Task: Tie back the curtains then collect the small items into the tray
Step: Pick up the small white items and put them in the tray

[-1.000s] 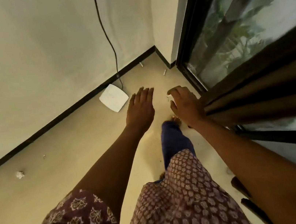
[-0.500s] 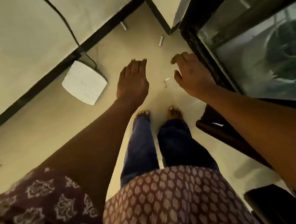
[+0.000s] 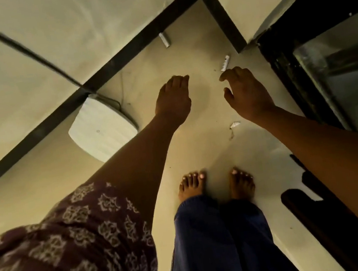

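Observation:
I look straight down at a beige floor. My left hand [image 3: 174,100] hangs over it with straight fingers and holds nothing. My right hand [image 3: 245,91] hangs beside it with loosely bent fingers, empty too. A small white stick-shaped item [image 3: 225,63] lies just beyond my right fingertips. Another white cylinder [image 3: 164,40] lies by the black skirting at the wall. A crumpled white scrap [image 3: 234,124] lies on the floor under my right wrist. A white square tray [image 3: 100,130] sits against the wall to the left. The curtain is out of view.
My bare feet [image 3: 215,185] stand together below the hands. A black cable [image 3: 21,52] runs down the wall to the tray. The dark window frame [image 3: 305,84] and glass fill the right side. A dark object [image 3: 310,215] lies on the floor at the lower right.
My view has tilted down to the floor and the curtain has left the frame. Both hands have come forward toward the corner, the right one nearing the white stick-shaped item.

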